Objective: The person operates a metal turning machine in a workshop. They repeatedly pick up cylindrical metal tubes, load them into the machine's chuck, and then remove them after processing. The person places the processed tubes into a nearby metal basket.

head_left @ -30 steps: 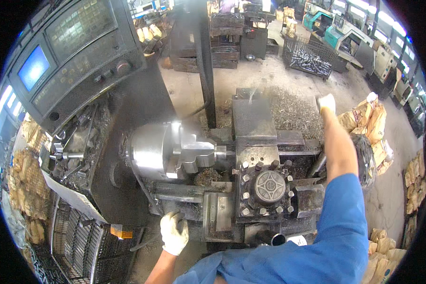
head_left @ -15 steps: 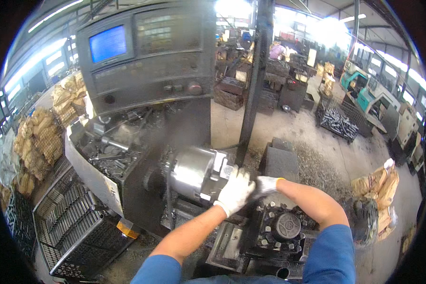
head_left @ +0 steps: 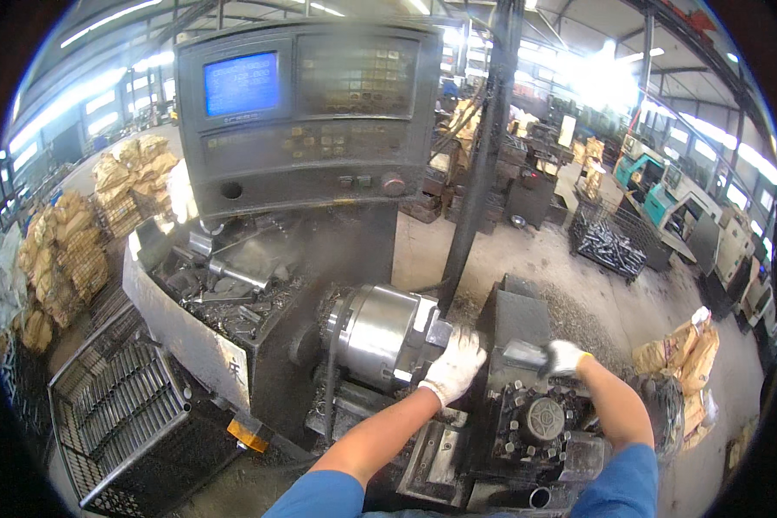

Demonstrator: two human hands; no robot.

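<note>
While the left hand (head_left: 459, 364) is at the front end of the chuck (head_left: 373, 335), the right hand (head_left: 565, 356) is just beyond the tool post (head_left: 542, 421).

Both hands wear white gloves. The left's fingers are bent and close together, but whether they grip a part cannot be told; the right's are curled, their hold likewise unclear. The chuck lies below the panel (head_left: 311, 142), left of the tool post; a black basket (head_left: 134, 406) stands at lower left.
</note>
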